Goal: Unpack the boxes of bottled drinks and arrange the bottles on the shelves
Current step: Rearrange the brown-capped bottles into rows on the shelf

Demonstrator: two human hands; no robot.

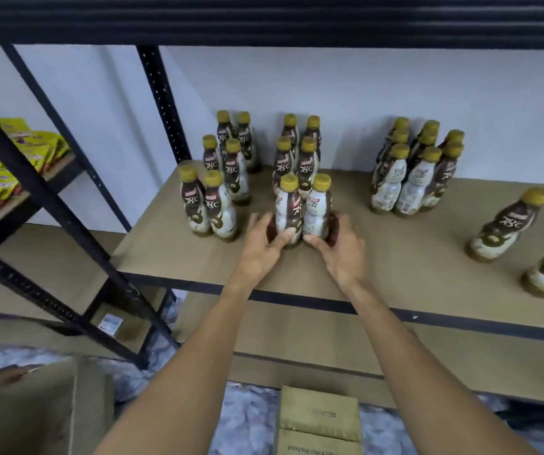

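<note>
Gripping: left hand (262, 249) curls round left bottle (289, 210), right hand (341, 249) round right bottle (318, 211).
Bottles: upright on shelf (395, 257), touching, between the hands.
Handling: likely full, rigid, slick; grasp the waist.

The light is even and rather dim, with no lamp in view. The white wall (362, 93) reads as bluish grey. The upper shelf (264, 21) is almost black and shows little detail. The bottles (405, 178) cast short, soft shadows on the shelf (395, 257). It is darkest where the left hand (260, 251) and right hand (342, 251) grip the front bottles (288, 208). There is no glare. The whole picture is slightly soft and the label print smears. Wide-angle bending tilts the outer bottles (506, 231) and slants the posts (165, 103). The floor (247, 418) and boxes (319, 418) are blurred.
</note>
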